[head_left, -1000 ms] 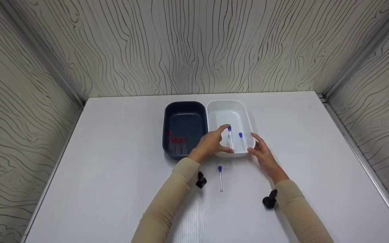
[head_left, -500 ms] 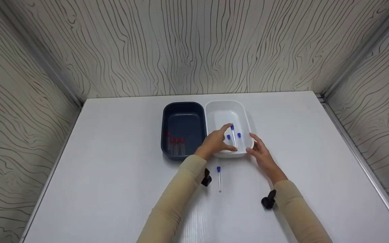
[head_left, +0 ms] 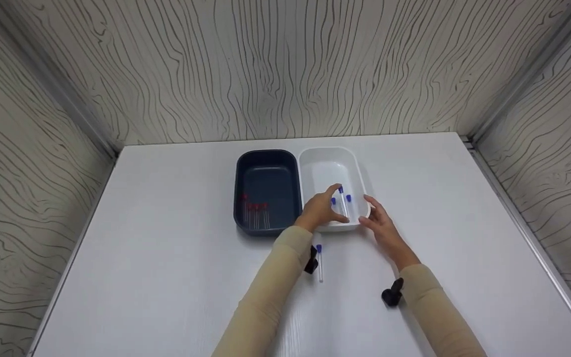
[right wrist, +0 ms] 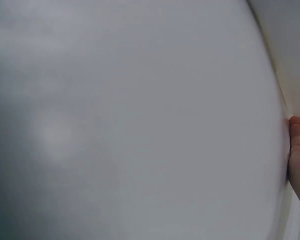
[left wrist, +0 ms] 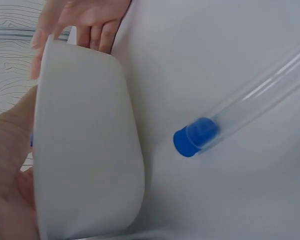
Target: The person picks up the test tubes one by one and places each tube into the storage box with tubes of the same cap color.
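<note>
My left hand point(head_left: 319, 209) is over the white container point(head_left: 332, 228), holding a clear test tube point(head_left: 343, 202) with a blue cap lengthwise between thumb and index finger. Two more blue caps point(head_left: 348, 198) show inside that container; the hand partly hides their tubes. At its right front corner my right hand point(head_left: 383, 230) grips the rim, thumb and fingers at the wall. The left wrist view shows the right hand point(left wrist: 92, 20) beyond the container's outer wall point(left wrist: 85, 140). Another blue-capped test tube point(head_left: 320, 263) lies on the table in front, large in the left wrist view.
A dark blue container point(head_left: 268, 186) stands against the white one's left side, with several red-capped test tubes point(head_left: 256, 208) at its near end. Both containers stand on a white table point(head_left: 166, 238) enclosed by wood-patterned panels point(head_left: 265, 69).
My left hand has shifted slightly right with the test tube, uncovering a second blue cap inside the white container. The right hand has stayed at the corner.
</note>
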A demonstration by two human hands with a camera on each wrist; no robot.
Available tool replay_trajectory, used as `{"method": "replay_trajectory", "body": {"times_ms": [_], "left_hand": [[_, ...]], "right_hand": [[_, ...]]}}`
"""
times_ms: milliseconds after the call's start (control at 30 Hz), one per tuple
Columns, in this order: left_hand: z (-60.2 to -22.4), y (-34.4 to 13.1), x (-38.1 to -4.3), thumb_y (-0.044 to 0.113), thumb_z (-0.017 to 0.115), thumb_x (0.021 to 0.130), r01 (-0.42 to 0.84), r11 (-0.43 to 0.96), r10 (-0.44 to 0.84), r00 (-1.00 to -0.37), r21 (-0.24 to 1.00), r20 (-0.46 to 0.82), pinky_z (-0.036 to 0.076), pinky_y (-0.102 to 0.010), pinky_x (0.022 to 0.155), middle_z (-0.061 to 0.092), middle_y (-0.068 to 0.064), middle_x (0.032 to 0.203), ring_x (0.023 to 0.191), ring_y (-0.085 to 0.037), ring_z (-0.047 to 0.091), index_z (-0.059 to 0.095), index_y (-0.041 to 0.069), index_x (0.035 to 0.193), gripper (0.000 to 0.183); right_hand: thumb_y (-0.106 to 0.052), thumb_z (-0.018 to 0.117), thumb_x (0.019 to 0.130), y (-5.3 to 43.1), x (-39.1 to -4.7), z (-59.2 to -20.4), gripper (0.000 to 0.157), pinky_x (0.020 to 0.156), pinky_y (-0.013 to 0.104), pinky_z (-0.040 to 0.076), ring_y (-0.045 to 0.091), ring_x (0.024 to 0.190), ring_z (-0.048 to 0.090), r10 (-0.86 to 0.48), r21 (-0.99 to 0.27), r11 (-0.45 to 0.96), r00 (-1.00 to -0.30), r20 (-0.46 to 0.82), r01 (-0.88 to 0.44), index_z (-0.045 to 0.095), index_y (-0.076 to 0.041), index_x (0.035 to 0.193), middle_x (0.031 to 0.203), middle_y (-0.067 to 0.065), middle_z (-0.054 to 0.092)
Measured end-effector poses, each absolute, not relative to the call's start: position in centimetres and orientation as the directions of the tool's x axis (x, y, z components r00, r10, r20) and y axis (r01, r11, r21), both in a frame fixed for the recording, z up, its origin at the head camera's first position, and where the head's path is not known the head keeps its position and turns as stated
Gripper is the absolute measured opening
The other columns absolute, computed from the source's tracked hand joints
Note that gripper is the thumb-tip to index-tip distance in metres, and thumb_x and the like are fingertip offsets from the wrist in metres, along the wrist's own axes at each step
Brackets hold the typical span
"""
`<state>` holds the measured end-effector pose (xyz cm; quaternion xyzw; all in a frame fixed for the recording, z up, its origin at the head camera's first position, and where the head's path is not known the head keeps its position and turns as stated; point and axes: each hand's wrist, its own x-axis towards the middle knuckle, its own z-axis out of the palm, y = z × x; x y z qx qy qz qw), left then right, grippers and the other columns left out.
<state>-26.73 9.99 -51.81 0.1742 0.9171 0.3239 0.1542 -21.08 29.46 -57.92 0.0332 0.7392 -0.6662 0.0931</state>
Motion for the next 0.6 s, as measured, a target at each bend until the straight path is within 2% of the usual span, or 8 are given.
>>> {"method": "replay_trajectory", "body": {"times_ms": [100, 200, 300, 400, 467, 600], "left_hand": [[-52.10, 10.25, -26.64, 0.035, 0.085, 0.071, 0.221, 0.741, 0.413, -0.895, 0.634, -0.170, 0.048, -0.034, 0.106, 0.061, -0.011, 0.136, 0.121, -0.023, 0.062, 0.034, 0.027, 0.148, 0.093], [-52.25, 10.48, -26.61, 0.037, 0.085, 0.071, 0.211, 0.754, 0.400, -0.899, 0.622, -0.179, 0.049, -0.034, 0.106, 0.061, -0.009, 0.136, 0.121, -0.023, 0.061, 0.035, 0.028, 0.148, 0.092], [-52.32, 10.58, -26.55, 0.038, 0.084, 0.071, 0.215, 0.782, 0.385, -0.905, 0.585, -0.183, 0.050, -0.034, 0.103, 0.062, -0.008, 0.135, 0.120, -0.022, 0.062, 0.036, 0.028, 0.148, 0.091], [-52.31, 10.59, -26.46, 0.037, 0.084, 0.072, 0.230, 0.799, 0.384, -0.907, 0.555, -0.176, 0.051, -0.035, 0.101, 0.064, -0.009, 0.132, 0.118, -0.023, 0.064, 0.038, 0.027, 0.147, 0.088], [-52.26, 10.57, -26.46, 0.035, 0.084, 0.073, 0.235, 0.805, 0.385, -0.906, 0.544, -0.178, 0.051, -0.035, 0.101, 0.064, -0.009, 0.132, 0.118, -0.024, 0.063, 0.039, 0.026, 0.146, 0.086], [-52.22, 10.59, -26.48, 0.032, 0.084, 0.073, 0.231, 0.814, 0.379, -0.907, 0.533, -0.185, 0.050, -0.035, 0.103, 0.063, -0.009, 0.134, 0.120, -0.024, 0.062, 0.042, 0.024, 0.144, 0.083]], "right_hand": [[-0.017, 0.056, 0.097, 29.44, -21.07, -57.99, 0.070, 0.118, 0.036, 0.030, 0.033, 0.150, 0.024, -0.076, -0.980, 0.104, -0.981, -0.179, 0.171, 0.016, -0.022, 0.154, 0.160, 0.020, 0.021], [-0.017, 0.057, 0.097, 29.47, -21.04, -57.94, 0.070, 0.107, 0.017, 0.036, 0.033, 0.150, 0.023, -0.078, -0.980, 0.106, -0.982, -0.174, 0.165, 0.017, -0.022, 0.154, 0.160, 0.020, 0.021], [-0.014, 0.056, 0.097, 29.39, -20.98, -57.89, 0.070, 0.095, 0.006, 0.038, 0.033, 0.150, 0.024, -0.082, -0.985, 0.086, -0.984, -0.159, 0.152, 0.017, -0.020, 0.154, 0.159, 0.021, 0.022], [-0.010, 0.055, 0.097, 29.29, -20.93, -57.90, 0.069, 0.092, 0.006, 0.040, 0.028, 0.143, 0.035, -0.075, -0.987, 0.064, -0.986, -0.149, 0.144, 0.018, -0.018, 0.154, 0.157, 0.022, 0.027], [-0.007, 0.054, 0.097, 29.24, -20.98, -57.89, 0.069, 0.092, 0.007, 0.042, 0.018, 0.135, 0.043, -0.066, -0.988, 0.058, -0.987, -0.149, 0.145, 0.018, -0.017, 0.154, 0.155, 0.022, 0.030], [-0.008, 0.055, 0.096, 29.17, -21.06, -57.93, 0.068, 0.092, 0.008, 0.043, 0.006, 0.124, 0.047, -0.049, -0.987, 0.074, -0.988, -0.149, 0.145, 0.019, -0.016, 0.153, 0.153, 0.021, 0.033]]}}
